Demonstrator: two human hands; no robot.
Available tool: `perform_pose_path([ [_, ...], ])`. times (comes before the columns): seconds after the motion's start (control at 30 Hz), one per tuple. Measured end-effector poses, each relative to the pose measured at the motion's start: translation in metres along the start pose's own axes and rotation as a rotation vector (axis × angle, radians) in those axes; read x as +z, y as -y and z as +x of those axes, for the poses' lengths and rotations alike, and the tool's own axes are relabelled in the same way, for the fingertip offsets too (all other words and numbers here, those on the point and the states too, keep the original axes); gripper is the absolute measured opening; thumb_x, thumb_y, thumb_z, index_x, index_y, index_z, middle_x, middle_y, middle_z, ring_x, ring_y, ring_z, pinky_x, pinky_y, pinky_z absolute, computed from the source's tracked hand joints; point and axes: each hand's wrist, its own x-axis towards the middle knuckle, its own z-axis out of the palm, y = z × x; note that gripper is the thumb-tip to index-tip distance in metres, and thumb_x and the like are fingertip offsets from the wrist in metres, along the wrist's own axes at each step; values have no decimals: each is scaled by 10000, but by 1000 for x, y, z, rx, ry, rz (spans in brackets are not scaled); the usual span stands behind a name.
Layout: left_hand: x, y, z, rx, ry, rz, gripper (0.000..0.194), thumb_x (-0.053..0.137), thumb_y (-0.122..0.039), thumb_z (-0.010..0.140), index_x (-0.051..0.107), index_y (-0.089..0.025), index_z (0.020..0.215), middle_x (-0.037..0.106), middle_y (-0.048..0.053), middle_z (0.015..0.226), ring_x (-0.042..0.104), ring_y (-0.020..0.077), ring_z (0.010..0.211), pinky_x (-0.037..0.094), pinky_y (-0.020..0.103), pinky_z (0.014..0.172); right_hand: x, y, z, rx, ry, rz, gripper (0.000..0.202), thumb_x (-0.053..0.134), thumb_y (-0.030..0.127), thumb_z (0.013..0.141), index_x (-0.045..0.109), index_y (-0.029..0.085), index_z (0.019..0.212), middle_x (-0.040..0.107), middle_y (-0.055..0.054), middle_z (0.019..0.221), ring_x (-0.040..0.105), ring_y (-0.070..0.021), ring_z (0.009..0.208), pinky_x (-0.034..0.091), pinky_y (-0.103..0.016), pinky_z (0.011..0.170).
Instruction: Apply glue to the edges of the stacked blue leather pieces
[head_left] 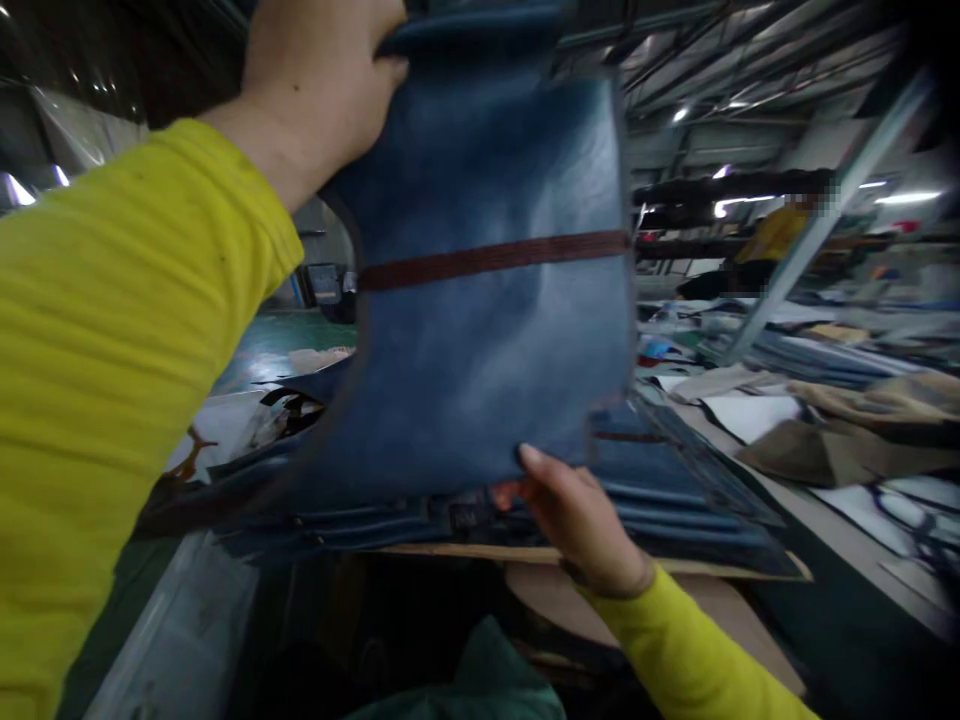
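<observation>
A large blue leather-like panel [480, 350] with a dark red-brown strip [495, 260] across it hangs upright in front of me. My left hand [322, 80] grips its upper left edge, where the top folds over; some of the fingers are behind the panel. Down at the lower edge, my right hand [577, 515] pinches the panel between thumb and fingers. Behind and below it lies a stack of similar blue panels [675, 480] on a tan board [480, 552]. The panel covers much of that stack.
To the right, a long table [840, 530] carries brown and white material pieces [847, 440]. A slanted metal post [825, 220] rises there. A person in yellow [780, 232] is further back. Clear plastic [180, 620] sits at lower left.
</observation>
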Motion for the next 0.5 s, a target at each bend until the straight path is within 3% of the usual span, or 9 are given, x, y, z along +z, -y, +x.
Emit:
perform_pose_path([
  [0.07,20,29,-10,-96,31,34,435,398,-355,872,587,-90,1160,576,82,1177,420,362,1203,312,437,950,62,5,8,214,251,375,399,532,479,820,668,118,715,696,-102,742,670,-210,767,493,-366,845],
  [0.17,64,64,-34,-172,169,70,398,354,-332,911,592,-88,1117,574,103,1138,437,328,1184,301,413,950,136,2,16,373,279,770,281,646,386,742,612,107,760,687,-93,811,676,-203,802,516,-328,787],
  [0.23,100,80,-57,-157,271,82,393,337,-296,927,589,-38,1082,580,138,1090,473,302,1139,315,409,923,168,-8,20,485,249,885,241,668,310,715,588,98,799,672,-79,817,679,-190,792,521,-278,738],
  [0.37,168,96,-105,-200,450,41,307,391,-240,917,612,-48,1011,618,164,1024,515,272,1063,330,399,915,196,-33,29,685,179,958,139,549,189,786,545,85,878,651,-60,771,684,-165,721,518,-217,642],
  [0.5,217,99,-138,-153,548,-110,395,312,-260,963,566,34,1038,597,156,1048,478,258,1097,299,387,933,202,-50,37,769,116,946,103,439,119,850,521,74,893,632,-54,714,683,-152,700,514,-199,617],
])
